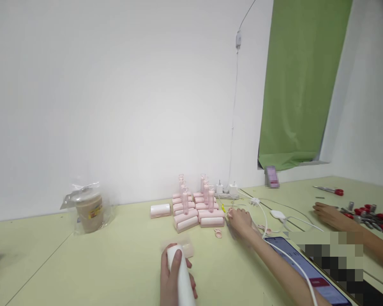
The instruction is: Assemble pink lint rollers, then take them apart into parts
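Note:
My left hand (169,274) is wrapped round a white paper roll (184,282) held close to me. Just beyond it, partly hidden by the fingers, lies a pale see-through piece (187,247). My right hand (241,223) reaches over the table, its fingertips closed round a small pink ring-shaped piece (230,211). To its left stand two rows of pink lint rollers (187,219) with white rolls and upright handles. A loose pink ring piece (218,233) lies in front of them, and a separate white roll (160,210) sits at their left.
A bagged tub (91,210) stands left by the wall. A power strip (226,196), white cables (264,221) and a phone (301,270) lie around my right arm. Another person's hand (330,214) rests near red-handled tools (370,216) and scissors (330,190).

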A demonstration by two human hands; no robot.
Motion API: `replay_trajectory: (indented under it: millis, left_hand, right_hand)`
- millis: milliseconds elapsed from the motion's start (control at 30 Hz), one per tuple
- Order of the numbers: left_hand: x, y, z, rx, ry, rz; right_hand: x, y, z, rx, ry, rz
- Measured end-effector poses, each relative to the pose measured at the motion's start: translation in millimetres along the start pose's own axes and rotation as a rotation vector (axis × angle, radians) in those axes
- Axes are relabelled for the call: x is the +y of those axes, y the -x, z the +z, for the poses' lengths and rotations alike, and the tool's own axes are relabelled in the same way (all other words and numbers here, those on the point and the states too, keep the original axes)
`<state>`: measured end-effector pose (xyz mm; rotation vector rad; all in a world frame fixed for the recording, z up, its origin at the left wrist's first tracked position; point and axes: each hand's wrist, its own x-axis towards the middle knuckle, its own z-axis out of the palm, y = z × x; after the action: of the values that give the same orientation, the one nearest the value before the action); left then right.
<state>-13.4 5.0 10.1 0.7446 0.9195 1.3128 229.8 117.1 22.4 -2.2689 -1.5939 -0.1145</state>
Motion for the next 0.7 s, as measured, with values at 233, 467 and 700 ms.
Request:
replay_trajectory:
  millis: [233,467,700]
  left_hand:
    - [0.9,8.4,8.7,-0.063,0.049,-0.019]
    - [9.9,8.2,0.9,0.083,0.242,-0.142]
    - [11.1,14.3,6.1,0.131,0.194,-0.046]
  right_hand:
    - [8.4,-3.0,-2.5,-0.046,-0.191,0.053]
    - [-0.5,15.3,-28.8,0.112,-0.743,0.061]
    - [-65.4,119.2,-44.5,-0.453,-1.31,-0.07]
